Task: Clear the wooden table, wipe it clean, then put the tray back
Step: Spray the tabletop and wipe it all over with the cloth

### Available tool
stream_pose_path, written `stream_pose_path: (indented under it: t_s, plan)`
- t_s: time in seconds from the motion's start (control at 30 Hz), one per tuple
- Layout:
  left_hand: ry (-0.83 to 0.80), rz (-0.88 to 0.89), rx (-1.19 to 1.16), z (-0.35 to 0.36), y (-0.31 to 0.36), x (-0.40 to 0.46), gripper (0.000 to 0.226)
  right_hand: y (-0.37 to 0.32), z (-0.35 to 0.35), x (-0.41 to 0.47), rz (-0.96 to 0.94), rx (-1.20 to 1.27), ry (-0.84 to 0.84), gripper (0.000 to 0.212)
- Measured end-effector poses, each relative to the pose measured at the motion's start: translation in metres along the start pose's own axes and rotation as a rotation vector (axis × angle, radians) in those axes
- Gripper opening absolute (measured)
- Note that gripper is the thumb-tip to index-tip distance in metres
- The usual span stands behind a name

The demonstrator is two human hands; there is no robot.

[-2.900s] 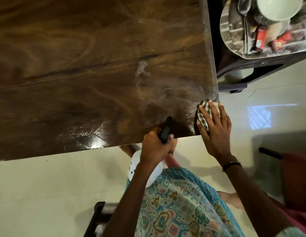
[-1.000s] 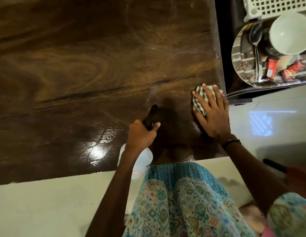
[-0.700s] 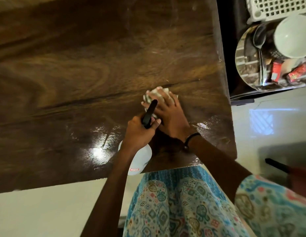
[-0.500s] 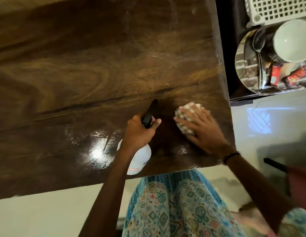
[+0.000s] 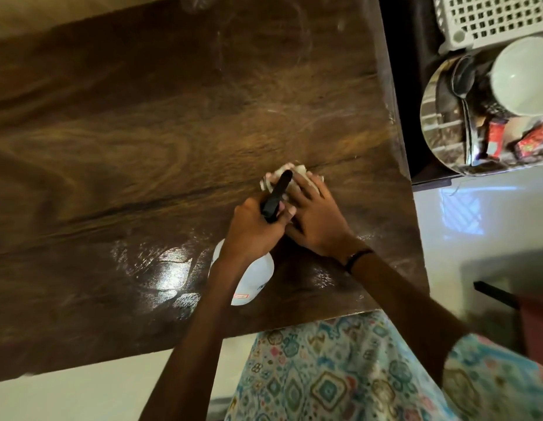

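The dark wooden table (image 5: 142,141) fills most of the view, with wet shine near its front edge. My left hand (image 5: 253,230) grips a white spray bottle (image 5: 252,279) by its black trigger head, held over the table's near right part. My right hand (image 5: 317,220) presses a checked cloth (image 5: 299,173) flat on the wood just beyond the bottle's nozzle. Most of the cloth is hidden under my fingers and the nozzle. The round steel tray (image 5: 440,132) sits on a dark surface to the right of the table, loaded with a white bowl (image 5: 522,77), a spoon and red packets.
A white perforated basket (image 5: 492,19) stands behind the tray at the top right. Pale glossy floor (image 5: 476,214) lies to the right and in front of the table. A dark red chair (image 5: 534,317) stands at the right edge.
My right hand has slid the cloth left and away from the table's right edge, back to beside the bottle nozzle. My left hand with the spray bottle has barely moved.
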State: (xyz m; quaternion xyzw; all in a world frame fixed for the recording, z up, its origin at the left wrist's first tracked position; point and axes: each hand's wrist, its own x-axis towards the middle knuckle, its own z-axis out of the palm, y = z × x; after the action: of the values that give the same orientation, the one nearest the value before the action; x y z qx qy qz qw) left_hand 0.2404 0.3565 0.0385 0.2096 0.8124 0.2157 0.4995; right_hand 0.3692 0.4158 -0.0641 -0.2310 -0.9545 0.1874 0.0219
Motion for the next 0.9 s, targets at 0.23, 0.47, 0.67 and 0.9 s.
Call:
stream_pose_path:
  t_s: [0.23, 0.47, 0.67, 0.9]
  plan:
    - [-0.065, 0.024, -0.001, 0.009, 0.022, 0.008, 0.03, 0.073, -0.034, -0.086, 0.371, -0.038, -0.027, 0.057]
    - [0.031, -0.04, 0.035, 0.03, 0.049, 0.018, 0.04, 0.097, -0.039, -0.037, 0.443, -0.034, 0.027, 0.056]
    - [0.028, -0.061, 0.002, 0.035, 0.066, 0.021, 0.034, 0.103, -0.042, -0.032, 0.445, -0.037, -0.001, 0.057]
    - [0.05, -0.132, -0.057, 0.029, 0.074, 0.033, 0.026, 0.113, -0.048, 0.007, 0.472, -0.041, 0.058, 0.056]
